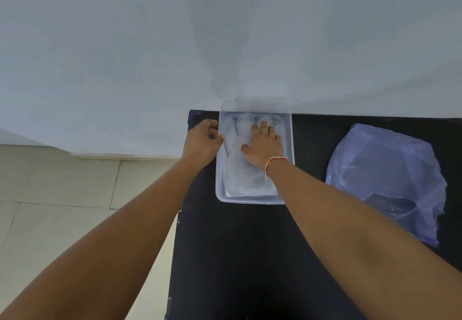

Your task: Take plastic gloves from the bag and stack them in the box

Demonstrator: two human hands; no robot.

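A black bench (250,257) fills the lower middle of the view, its far edge against a pale wall (150,45), with tiled floor (62,194) to its left. On the bench's right part lies the bluish translucent bag (385,177), slumped and crumpled, well apart from both hands; how many gloves remain inside cannot be told. Near the far left corner of the bench sits the clear plastic box (287,169), open, with what looks like its lid propped behind it against the wall.

Inside the box lie the plastic gloves (240,169), flat, fingers pointing toward the wall, cuffs toward the person. The right hand (262,147) is laid palm down on them with fingers spread, its grip open and holding nothing, simply pressing. A thin thread band (275,161) circles that wrist. The left hand (203,137) is at the box's left rim, fingers curled in a closed grip on the rim, seemingly to steady it.

The step in hand looks to be flattening the latest glove onto the stack. To do it well, the palm should press and stroke from cuff toward fingertips so trapped air escapes and the thin film lies without folds, each glove finger over the one beneath. The left hand should hold the light box firmly so it does not slide. Lifting the palm slowly matters, since such film tends to cling to skin and could come up with it.
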